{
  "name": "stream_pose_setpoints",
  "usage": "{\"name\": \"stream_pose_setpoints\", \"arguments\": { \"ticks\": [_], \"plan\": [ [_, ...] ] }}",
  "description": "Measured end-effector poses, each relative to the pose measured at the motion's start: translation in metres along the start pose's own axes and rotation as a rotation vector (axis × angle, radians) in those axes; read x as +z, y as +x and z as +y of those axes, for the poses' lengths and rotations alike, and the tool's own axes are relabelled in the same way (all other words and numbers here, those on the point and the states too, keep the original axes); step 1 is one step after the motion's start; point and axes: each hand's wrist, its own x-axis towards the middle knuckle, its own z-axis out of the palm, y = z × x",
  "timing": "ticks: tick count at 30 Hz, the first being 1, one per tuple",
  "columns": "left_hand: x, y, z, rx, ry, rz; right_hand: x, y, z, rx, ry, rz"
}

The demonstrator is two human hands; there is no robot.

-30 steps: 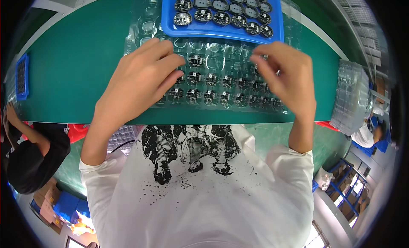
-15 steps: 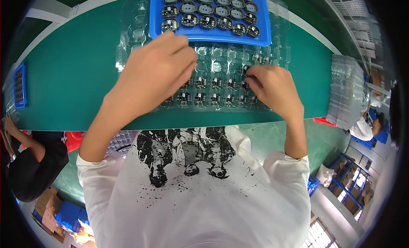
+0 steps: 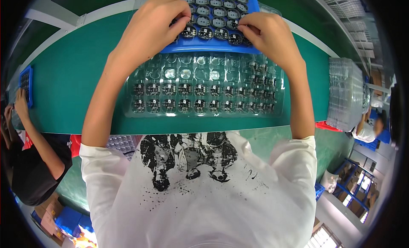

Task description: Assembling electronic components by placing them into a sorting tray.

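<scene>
Over the blue tray [image 3: 204,48], my left hand [image 3: 157,22] has thumb and forefinger pinched on a small black circuit board [image 3: 191,20] among the oval grey housings [image 3: 203,21]. On the tray's right side, my right hand [image 3: 270,33] pinches another small dark board [image 3: 232,24] at a housing; its fingertips partly cover it. The tray's nearest row of housings bears black boards [image 3: 205,33], while farther rows show bare grey insides. Closer to me lies a clear plastic blister tray [image 3: 170,73], with black boards filling its near rows and several at its right end.
A tall stack of clear blister trays [image 3: 346,92] stands at the right end of the green table [image 3: 64,90]. At the far left, a co-worker's hand [image 3: 21,104] is beside another blue tray [image 3: 26,84]. Blue shelving [image 3: 351,180] stands behind on the right.
Both my hands have moved away from the clear tray and up to the blue tray, uncovering the clear tray's near rows. The co-worker's arm on the left has reached farther over the table.
</scene>
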Motion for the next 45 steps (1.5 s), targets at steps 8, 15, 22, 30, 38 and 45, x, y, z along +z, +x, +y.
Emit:
{"name": "stream_pose_setpoints", "arguments": {
  "ticks": [8,15,22,30,38,45],
  "plan": [
    [0.002,-0.004,-0.004,-0.018,0.032,0.001,0.008,0.008,0.001,-0.032,-0.040,-0.041],
    [0.003,-0.003,-0.005,-0.024,0.035,0.004,0.007,0.011,0.002,-0.034,-0.073,-0.058],
    [0.006,-0.002,-0.007,0.001,0.032,-0.012,0.010,0.011,0.003,-0.007,-0.105,-0.123],
    [0.010,-0.002,-0.008,0.012,0.099,0.002,0.002,-0.001,0.001,0.036,0.017,0.003],
    [0.011,-0.003,-0.008,-0.020,0.082,-0.003,-0.028,-0.033,0.005,0.178,0.033,0.040],
    [0.014,-0.003,-0.010,-0.020,0.104,-0.018,-0.039,-0.062,0.002,0.326,0.075,0.040]
  ]
}}
